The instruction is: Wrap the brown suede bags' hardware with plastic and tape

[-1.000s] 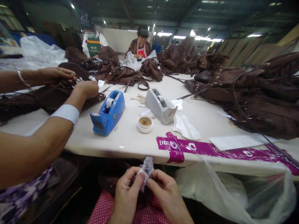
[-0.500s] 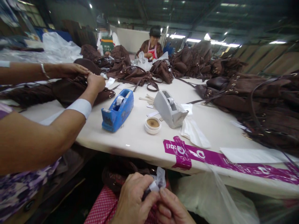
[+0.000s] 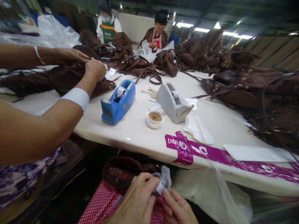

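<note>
Low at the bottom centre, my left hand [image 3: 140,197] is closed round a bundle of thin translucent wrapping [image 3: 165,176] with a small white strip [image 3: 160,188] on it. The fingertips of my right hand [image 3: 176,203] pinch the edge of that strip from the right. Both hands are over a lap in red checked cloth [image 3: 95,203]. Behind my left hand lies an open brown bag [image 3: 116,174], partly under the table edge. What the wrapping covers is hidden.
On the white table [image 3: 137,137] stand a blue tape dispenser [image 3: 119,102], a grey one [image 3: 173,104] and a round white tub [image 3: 154,119]. Brown bags [image 3: 245,90] are piled right and behind. A co-worker's arms [image 3: 70,102] reach in from the left; two people sit opposite.
The view has tilted down and shifted slightly. My hands have moved a little to the right in view with the wrapping, and more of the open brown bag shows.
</note>
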`<state>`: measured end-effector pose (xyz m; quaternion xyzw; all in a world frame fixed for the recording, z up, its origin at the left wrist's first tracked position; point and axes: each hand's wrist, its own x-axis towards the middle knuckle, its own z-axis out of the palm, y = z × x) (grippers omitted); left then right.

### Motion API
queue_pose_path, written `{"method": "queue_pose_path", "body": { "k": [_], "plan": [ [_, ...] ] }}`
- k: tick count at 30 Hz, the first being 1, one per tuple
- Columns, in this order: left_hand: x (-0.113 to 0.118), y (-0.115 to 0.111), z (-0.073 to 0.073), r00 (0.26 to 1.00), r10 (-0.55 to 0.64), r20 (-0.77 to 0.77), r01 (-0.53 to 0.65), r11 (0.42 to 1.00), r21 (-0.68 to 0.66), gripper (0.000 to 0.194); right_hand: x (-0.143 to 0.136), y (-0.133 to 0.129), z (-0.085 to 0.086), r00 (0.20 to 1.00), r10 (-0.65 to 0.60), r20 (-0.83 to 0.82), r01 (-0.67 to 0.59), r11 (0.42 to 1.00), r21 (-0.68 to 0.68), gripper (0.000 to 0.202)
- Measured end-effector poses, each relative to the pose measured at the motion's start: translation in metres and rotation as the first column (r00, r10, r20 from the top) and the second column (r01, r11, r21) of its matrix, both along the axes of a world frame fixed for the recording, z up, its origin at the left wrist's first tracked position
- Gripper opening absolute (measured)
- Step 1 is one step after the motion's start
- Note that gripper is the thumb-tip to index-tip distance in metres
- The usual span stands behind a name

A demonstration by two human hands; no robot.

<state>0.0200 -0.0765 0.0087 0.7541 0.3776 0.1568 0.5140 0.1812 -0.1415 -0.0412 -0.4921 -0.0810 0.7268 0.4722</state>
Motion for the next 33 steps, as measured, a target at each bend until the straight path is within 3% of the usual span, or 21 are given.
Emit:
{"method": "queue_pose_path", "body": {
  "k": [7,12,15,18,20,22,25,29,31,33],
  "plan": [
    [-0.006,0.001,-0.008,0.994,-0.01,0.11,0.012,1.0,-0.019,0.054,-0.003,0.003,-0.007,0.998,-0.02,0.061,0.017,0.999,0.039,0.056],
    [-0.001,0.003,-0.007,0.992,0.062,0.113,-0.042,0.984,-0.175,0.04,-0.001,-0.002,-0.013,0.999,0.008,0.049,-0.01,0.999,0.037,0.057],
    [0.001,0.0,-0.011,0.996,0.088,0.029,-0.088,0.996,0.006,0.041,0.0,-0.005,-0.015,0.999,0.035,-0.024,-0.034,0.999,0.034,0.053],
    [0.0,-0.005,-0.022,0.999,-0.004,-0.046,0.014,0.975,0.222,0.043,0.001,-0.006,-0.017,0.994,0.061,-0.094,-0.057,0.997,0.045,0.053],
    [-0.003,-0.007,-0.031,0.997,-0.059,-0.057,0.072,0.961,0.268,0.047,0.001,-0.007,-0.017,0.989,0.076,-0.127,-0.069,0.996,0.059,0.053],
    [-0.005,-0.008,-0.036,0.999,-0.033,-0.019,0.037,0.956,0.292,0.049,0.0,-0.007,-0.017,0.985,0.086,-0.151,-0.074,0.994,0.083,0.05],
    [-0.006,-0.007,-0.031,0.996,0.08,0.035,-0.086,0.978,0.19,0.05,-0.001,-0.009,-0.015,0.969,0.102,-0.223,-0.072,0.988,0.135,0.045],
    [-0.005,-0.006,-0.012,0.989,0.148,0.006,-0.146,0.979,-0.141,0.056,-0.001,-0.012,-0.013,0.933,0.075,-0.351,-0.004,0.98,0.2,0.039],
    [-0.004,-0.007,-0.012,0.995,0.083,0.046,-0.08,0.994,-0.072,0.059,0.0,-0.013,-0.016,0.921,0.061,-0.385,0.032,0.972,0.232,0.037],
    [-0.002,-0.01,-0.02,0.995,0.036,0.094,-0.051,0.986,0.161,0.064,0.001,-0.015,-0.022,0.908,0.086,-0.409,0.031,0.962,0.271,0.036]
  ]
}}
